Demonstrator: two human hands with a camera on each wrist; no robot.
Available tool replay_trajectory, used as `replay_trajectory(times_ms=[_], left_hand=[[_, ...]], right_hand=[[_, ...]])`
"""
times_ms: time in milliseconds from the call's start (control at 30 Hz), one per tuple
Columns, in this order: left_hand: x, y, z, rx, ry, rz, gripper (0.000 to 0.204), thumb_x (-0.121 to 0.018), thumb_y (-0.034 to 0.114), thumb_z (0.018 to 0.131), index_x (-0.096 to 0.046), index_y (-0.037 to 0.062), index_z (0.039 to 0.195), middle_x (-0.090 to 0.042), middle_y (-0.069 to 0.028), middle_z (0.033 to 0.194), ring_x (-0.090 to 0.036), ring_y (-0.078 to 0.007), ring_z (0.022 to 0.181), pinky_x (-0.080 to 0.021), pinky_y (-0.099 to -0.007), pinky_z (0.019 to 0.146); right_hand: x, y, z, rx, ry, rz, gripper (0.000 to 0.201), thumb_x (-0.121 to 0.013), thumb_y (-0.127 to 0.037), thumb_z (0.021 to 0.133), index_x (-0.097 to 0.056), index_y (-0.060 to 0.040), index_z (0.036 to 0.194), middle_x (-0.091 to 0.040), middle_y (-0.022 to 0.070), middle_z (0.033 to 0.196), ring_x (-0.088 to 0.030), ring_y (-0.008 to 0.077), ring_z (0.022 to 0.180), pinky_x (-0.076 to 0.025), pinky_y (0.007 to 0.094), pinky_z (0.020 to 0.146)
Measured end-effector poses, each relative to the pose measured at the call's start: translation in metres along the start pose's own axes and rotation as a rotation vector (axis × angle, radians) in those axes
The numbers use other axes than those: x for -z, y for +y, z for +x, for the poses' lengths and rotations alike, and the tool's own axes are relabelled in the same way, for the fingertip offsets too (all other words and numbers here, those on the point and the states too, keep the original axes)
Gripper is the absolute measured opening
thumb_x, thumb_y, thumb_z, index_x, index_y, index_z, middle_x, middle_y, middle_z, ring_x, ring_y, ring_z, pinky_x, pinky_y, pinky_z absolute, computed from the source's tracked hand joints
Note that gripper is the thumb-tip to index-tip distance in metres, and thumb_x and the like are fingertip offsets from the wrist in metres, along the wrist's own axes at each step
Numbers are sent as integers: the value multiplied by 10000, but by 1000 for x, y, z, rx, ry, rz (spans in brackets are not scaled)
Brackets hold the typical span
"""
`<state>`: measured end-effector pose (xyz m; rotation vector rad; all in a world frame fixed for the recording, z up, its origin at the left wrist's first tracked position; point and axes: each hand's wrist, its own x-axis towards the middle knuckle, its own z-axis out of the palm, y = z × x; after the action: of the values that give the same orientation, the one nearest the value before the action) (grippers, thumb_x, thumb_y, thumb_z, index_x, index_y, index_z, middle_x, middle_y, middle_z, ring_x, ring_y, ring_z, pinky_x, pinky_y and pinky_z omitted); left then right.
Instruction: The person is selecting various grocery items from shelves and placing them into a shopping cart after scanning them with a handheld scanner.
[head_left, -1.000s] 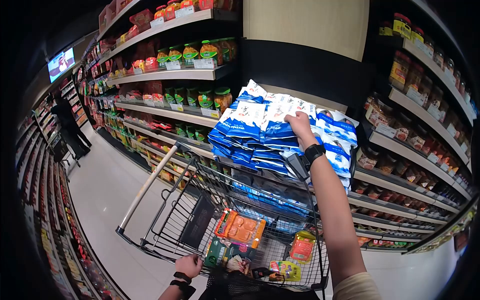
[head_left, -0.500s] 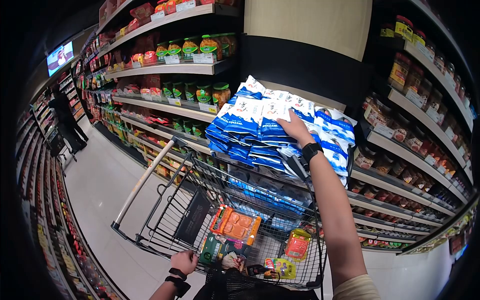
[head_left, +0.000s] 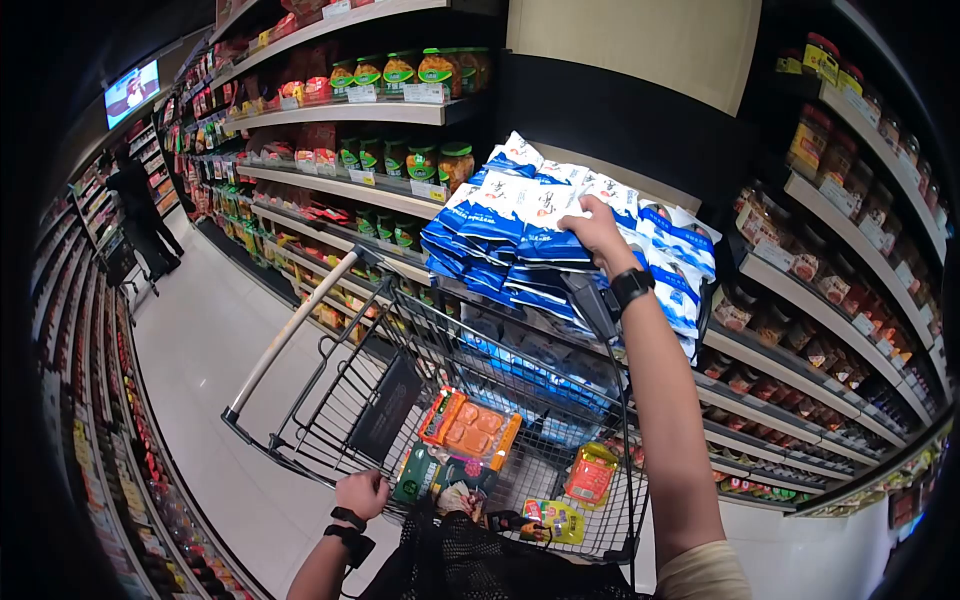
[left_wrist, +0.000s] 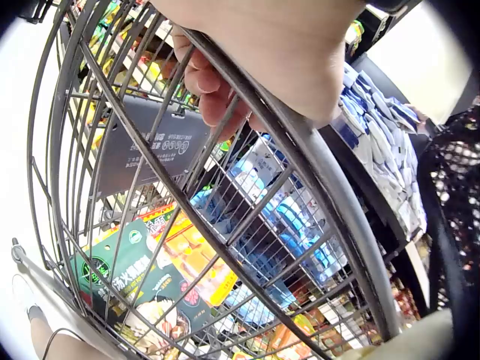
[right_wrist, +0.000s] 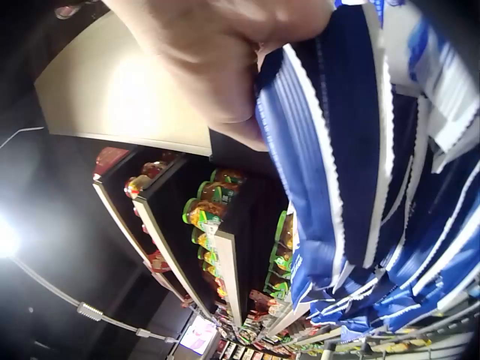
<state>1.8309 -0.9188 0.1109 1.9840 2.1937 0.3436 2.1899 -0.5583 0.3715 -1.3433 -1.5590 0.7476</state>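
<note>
In the head view my right hand (head_left: 597, 230) is on top of a stack of blue-and-white packets (head_left: 475, 215), its fingers gripping the edge of one printed packet (head_left: 543, 212). The right wrist view has the hand against the blue packets (right_wrist: 307, 172), which lie in layers with crimped white seams; its fingertips are hidden there. My left hand (head_left: 360, 494) holds the near rim of a shopping cart (head_left: 300, 325). Seen from the left wrist, its fingers (left_wrist: 214, 97) curl round the dark metal rim (left_wrist: 349, 217).
Inside the cart lie an orange pack (head_left: 470, 430), a green package (head_left: 415, 475), a red pack (head_left: 592, 473) and a yellow pouch (head_left: 560, 520). Shelves of jars (head_left: 437, 68) stand left and right of the stack. Down the aisle a person (head_left: 145, 215) stands beside another cart.
The head view has shifted slightly, and the stack sits a little higher in it. My right hand stays on the packets, and my left hand stays at the cart rim.
</note>
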Motion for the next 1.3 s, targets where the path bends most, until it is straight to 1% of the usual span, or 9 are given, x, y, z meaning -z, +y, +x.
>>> replay_trajectory(times_ms=[167,333,433,567,633,967,1133,1233,1300], left_hand=[[-16,-3,-14,90,-150,68,248,-536,334,775,-663,121,777,-650,-121,711,-636,-309,685,-494,-440,601],[15,40,24,-78,-173,-513,344,-563,320,856,-630,-17,833,-628,-171,738,-635,-302,696,-482,-390,628],[44,110,53,-118,-762,-1188,582,-350,482,951,-486,5,1256,-546,-104,1231,-485,-194,1176,-370,-342,971],[19,178,77,-278,-1010,-1398,674,-463,472,914,-298,-1,1365,-445,-150,1329,-455,-220,1213,-360,-379,1021],[22,199,75,-56,-1156,-1616,592,-547,314,908,-316,-15,1343,-479,-146,1283,-527,-210,1134,-445,-338,955],[-20,215,70,32,-679,-1568,455,-591,119,877,-402,-12,1269,-570,-92,1127,-587,-128,960,-495,-265,811],[9,223,70,-339,-273,-977,521,-578,198,882,-366,-19,1306,-554,-206,1125,-564,-269,1001,-437,-366,890],[51,239,53,-762,-293,-565,563,-501,292,912,-321,0,1359,-482,-281,1225,-525,-377,1061,-388,-416,944],[46,236,43,-829,-282,-409,606,-453,376,912,-293,51,1398,-381,-294,1329,-433,-419,1167,-305,-455,1007]], right_hand=[[14,18,-99,12,-98,849,404,-672,-16,715,-514,-5,1087,-610,115,1031,-604,188,907,-484,289,782],[31,33,-218,-33,-240,741,491,-650,-12,765,-452,6,1214,-574,107,1131,-553,162,1042,-438,288,902],[0,65,-291,-73,-248,701,451,-652,-20,778,-454,-9,1183,-566,84,1115,-546,136,1022,-432,281,892],[-36,85,-343,-254,-111,966,429,-643,-31,804,-421,-6,1170,-557,79,1100,-540,118,1003,-434,274,879],[-39,87,-353,-265,-69,946,408,-638,-41,814,-419,-2,1156,-555,82,1094,-536,117,1006,-433,263,869],[-69,156,-366,-378,241,230,565,-678,-140,807,-343,-7,1242,-454,167,1204,-509,190,1053,-478,292,752],[-84,130,-345,-228,-6,925,759,-523,-319,915,-27,-108,1451,-159,168,1468,-413,227,1205,-354,363,985],[-90,148,-345,-714,126,1335,567,-505,-438,905,-371,-85,1328,-497,123,1229,-531,208,1052,-435,344,913],[-78,146,-352,-615,-34,1625,661,-398,-628,861,-465,-94,1245,-566,100,1119,-553,223,1017,-461,376,882]])
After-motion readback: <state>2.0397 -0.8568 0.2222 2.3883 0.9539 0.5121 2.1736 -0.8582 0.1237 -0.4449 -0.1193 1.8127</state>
